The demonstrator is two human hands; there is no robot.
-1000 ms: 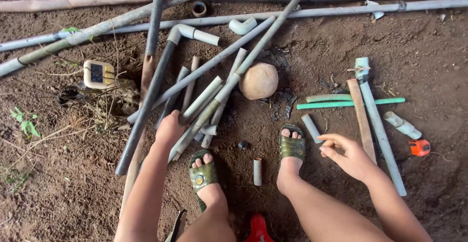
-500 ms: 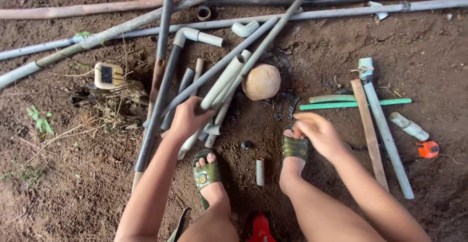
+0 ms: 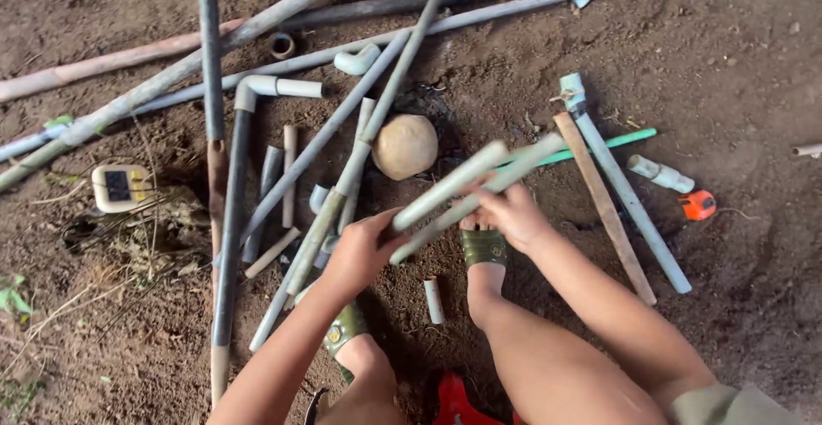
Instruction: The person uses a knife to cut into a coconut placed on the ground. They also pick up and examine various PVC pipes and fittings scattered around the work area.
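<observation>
- Grey plastic, dusty and scuffed: I now have two short pipe pieces [image 3: 467, 196] lifted off the dirt, where a second ago they lay in the heap beside the round stone [image 3: 405, 146]
- My left hand [image 3: 364, 249] is clenched round their lower ends, below and to the left of the stone; a second ago it was only reaching into the heap there
- My right hand [image 3: 511, 211] has come across from the loose lengths on the right and now grips the same two pieces further up, just right of and below the stone, fingers curled over them
- The pair slants up to the right in front of the stone's lower right side, its upper ends crossing over the green rod [image 3: 599, 144]
- With both hands on the pieces, I judge they are picked out of the pile and held for handling, no longer being sorted on the ground
- Left of the stone the heap [image 3: 325, 185] of long grey pipes lies criss-crossed, with a white elbow bend [image 3: 257, 89] further up and to the left
- Right of the stone lie a wooden slat [image 3: 604, 207] and a longer grey pipe [image 3: 625, 194], and well beyond them an orange tape measure [image 3: 698, 205]
- A short white stub [image 3: 435, 300] lies on the dirt below the stone, between my sandalled feet
- Far left of the stone a small pale device [image 3: 120, 187] rests on dry weeds
</observation>
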